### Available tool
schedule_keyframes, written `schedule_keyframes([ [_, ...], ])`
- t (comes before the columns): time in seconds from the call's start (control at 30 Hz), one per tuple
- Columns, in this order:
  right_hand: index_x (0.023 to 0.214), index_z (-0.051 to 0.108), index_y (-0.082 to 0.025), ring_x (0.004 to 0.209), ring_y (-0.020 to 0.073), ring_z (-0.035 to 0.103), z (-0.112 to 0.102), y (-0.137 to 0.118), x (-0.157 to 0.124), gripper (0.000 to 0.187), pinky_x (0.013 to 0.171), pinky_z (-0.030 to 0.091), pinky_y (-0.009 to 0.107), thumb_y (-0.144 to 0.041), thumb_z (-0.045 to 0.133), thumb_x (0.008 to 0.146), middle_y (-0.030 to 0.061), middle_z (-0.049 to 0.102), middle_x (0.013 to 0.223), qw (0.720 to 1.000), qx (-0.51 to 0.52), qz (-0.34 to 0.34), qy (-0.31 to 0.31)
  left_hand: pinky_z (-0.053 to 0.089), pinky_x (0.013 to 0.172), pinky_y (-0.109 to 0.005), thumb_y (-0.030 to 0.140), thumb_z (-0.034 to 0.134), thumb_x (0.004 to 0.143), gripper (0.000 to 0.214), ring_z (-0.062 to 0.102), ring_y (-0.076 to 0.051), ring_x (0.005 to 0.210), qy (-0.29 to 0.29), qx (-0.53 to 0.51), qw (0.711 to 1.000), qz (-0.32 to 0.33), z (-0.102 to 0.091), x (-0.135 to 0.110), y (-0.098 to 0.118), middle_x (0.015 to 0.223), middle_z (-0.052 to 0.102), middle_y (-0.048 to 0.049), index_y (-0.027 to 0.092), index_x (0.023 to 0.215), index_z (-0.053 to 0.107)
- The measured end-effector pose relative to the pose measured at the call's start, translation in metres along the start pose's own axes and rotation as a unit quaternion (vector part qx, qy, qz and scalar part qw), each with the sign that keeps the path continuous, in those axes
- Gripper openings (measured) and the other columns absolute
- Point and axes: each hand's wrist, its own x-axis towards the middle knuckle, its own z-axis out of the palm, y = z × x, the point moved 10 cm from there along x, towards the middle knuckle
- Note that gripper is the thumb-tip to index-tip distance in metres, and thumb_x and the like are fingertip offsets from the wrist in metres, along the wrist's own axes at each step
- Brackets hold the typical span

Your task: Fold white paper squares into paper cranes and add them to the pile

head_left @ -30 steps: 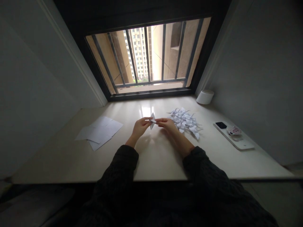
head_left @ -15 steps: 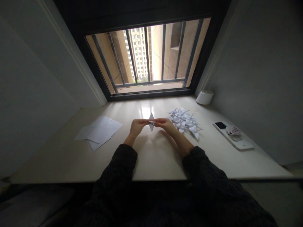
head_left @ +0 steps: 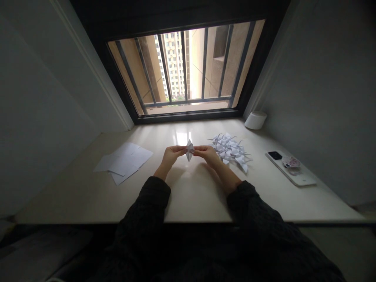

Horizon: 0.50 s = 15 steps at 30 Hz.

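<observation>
A small folded white paper (head_left: 189,150), diamond-shaped with points at top and bottom, is held up above the table between both hands. My left hand (head_left: 173,154) pinches its left side with thumb and fingertips. On the opposite side, my right hand (head_left: 208,153) pinches the right edge the same way. Just beyond my right hand lies a pile of folded white paper cranes (head_left: 229,149). Flat white paper sheets (head_left: 126,161) overlap one another on the table to the left of my left hand.
The pale tabletop (head_left: 194,196) runs up to a dark-framed, barred window (head_left: 188,117). A phone (head_left: 290,168) with a round grip on its back lies at the right. A white cylindrical object (head_left: 255,120) stands in the far right corner.
My fingers have spread apart toward the two sides of the folded paper, so its middle now shows. Before, the fingertips met across it. The view has shifted slightly.
</observation>
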Motion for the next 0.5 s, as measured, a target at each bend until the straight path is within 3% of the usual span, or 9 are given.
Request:
schedule_keyframes([
  [0.23,0.086,0.077,-0.021,0.076,0.0176,0.068,0.000,0.003,0.001,0.035,0.081,0.053,0.034,-0.043,0.081,0.059,0.0055,0.075,0.082,0.999,0.038,0.007,0.018,0.049,0.090,-0.039,0.040,0.081,0.060,0.044,0.068,-0.022,0.085,0.017,-0.040,0.999,-0.022,-0.003,0.002,-0.017,0.090,0.074,-0.0096,0.016,0.096,0.074],
  [0.33,0.086,0.077,-0.021,0.079,0.0189,0.069,-0.002,0.002,0.002,0.035,0.076,0.052,0.031,-0.047,0.077,0.063,0.0069,0.075,0.083,1.000,0.020,0.005,0.015,0.049,0.091,-0.040,0.041,0.081,0.061,0.043,0.068,-0.023,0.087,0.022,-0.026,0.999,-0.008,-0.003,0.002,-0.015,0.091,0.074,-0.0093,0.016,0.095,0.075],
  [0.5,0.086,0.076,-0.019,0.074,0.0187,0.068,-0.012,0.006,0.003,0.038,0.068,0.051,0.030,-0.049,0.077,0.061,0.0079,0.075,0.083,0.998,-0.007,0.003,0.069,0.051,0.088,-0.041,0.042,0.079,0.062,0.037,0.069,-0.022,0.081,0.045,0.003,0.999,0.015,-0.001,-0.001,-0.008,0.081,0.074,-0.0085,0.013,0.084,0.075],
])
